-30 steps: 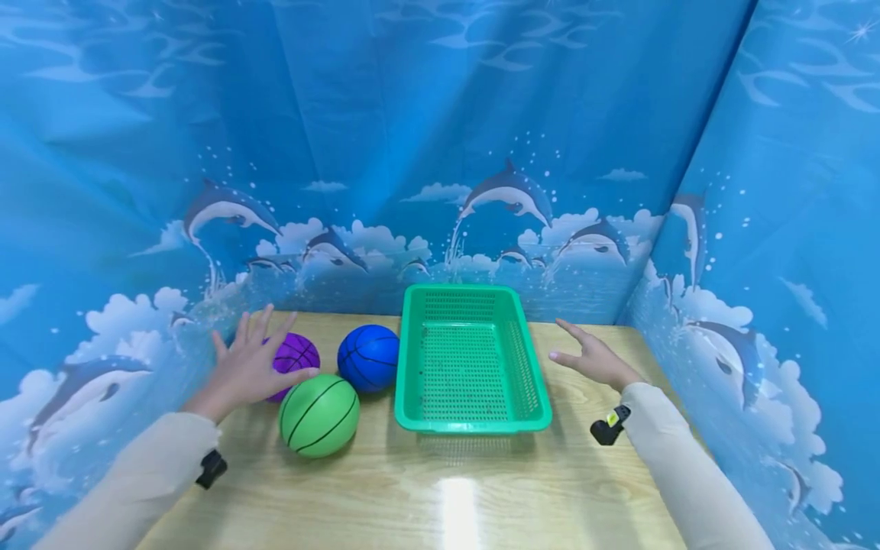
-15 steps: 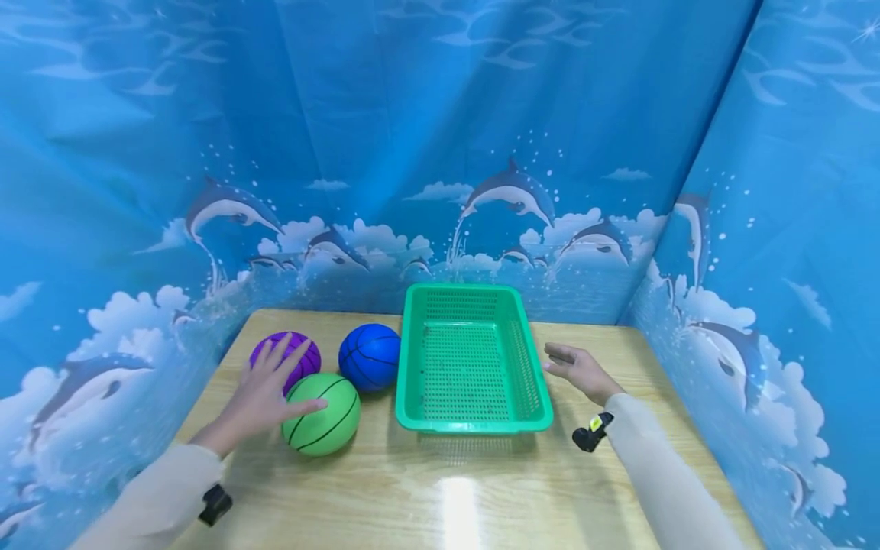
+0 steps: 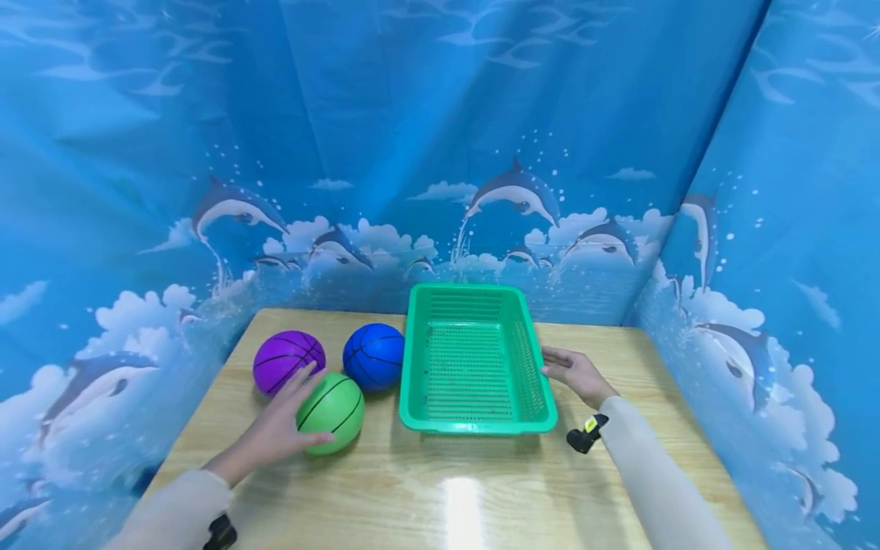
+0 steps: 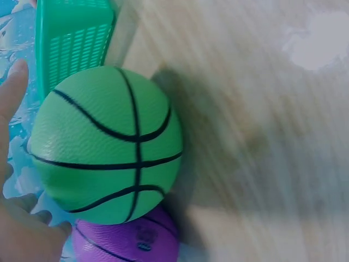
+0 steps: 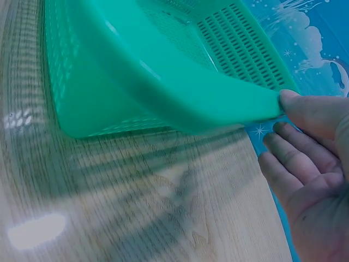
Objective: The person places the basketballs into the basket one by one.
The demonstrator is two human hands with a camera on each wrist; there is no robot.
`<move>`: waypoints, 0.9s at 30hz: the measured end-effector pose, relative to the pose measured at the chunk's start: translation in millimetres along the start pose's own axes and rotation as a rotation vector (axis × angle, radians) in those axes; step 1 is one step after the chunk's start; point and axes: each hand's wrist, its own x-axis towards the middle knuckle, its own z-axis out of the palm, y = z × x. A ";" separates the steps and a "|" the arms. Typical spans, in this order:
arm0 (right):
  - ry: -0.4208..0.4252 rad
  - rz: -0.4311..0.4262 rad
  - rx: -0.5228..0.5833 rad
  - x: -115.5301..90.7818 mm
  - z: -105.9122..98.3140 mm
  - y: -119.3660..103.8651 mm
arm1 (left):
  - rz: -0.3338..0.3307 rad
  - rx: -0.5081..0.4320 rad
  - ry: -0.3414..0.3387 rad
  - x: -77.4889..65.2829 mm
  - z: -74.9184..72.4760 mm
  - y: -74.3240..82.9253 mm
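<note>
A light green basketball [image 3: 333, 412] with black lines lies on the table left of the green plastic basket. My left hand [image 3: 278, 424] spreads along its left side, thumb in front and fingers toward the back. In the left wrist view a gap shows between the thumb [image 4: 13, 90] and the ball. A purple ball [image 3: 285, 357] sits behind that hand, and a blue ball [image 3: 374, 357] stands against the basket's left side. My right hand [image 3: 580, 376] is at the right side of the basket [image 3: 477, 426]; its thumb touches the rim, the lightly bent fingers below.
The wooden table [image 3: 385, 489] reaches toward me, with a bright reflection near the front. Blue curtains [image 3: 440, 153] printed with dolphins hang behind the table and along both sides. A small black camera [image 3: 586, 435] is strapped at my right wrist.
My left hand has moved from over the purple ball toward me and right, to the side of the green ball. My right hand has come left to the basket's rim.
</note>
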 end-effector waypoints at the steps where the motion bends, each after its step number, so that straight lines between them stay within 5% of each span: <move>1: 0.004 0.000 0.005 -0.6 -0.6 0.4 | -0.003 -0.014 -0.005 -0.8 2.7 0.0; 27: -0.002 0.004 0.065 -1.0 2.0 -1.1 | -0.010 -0.027 0.098 -7.3 29.8 -23.1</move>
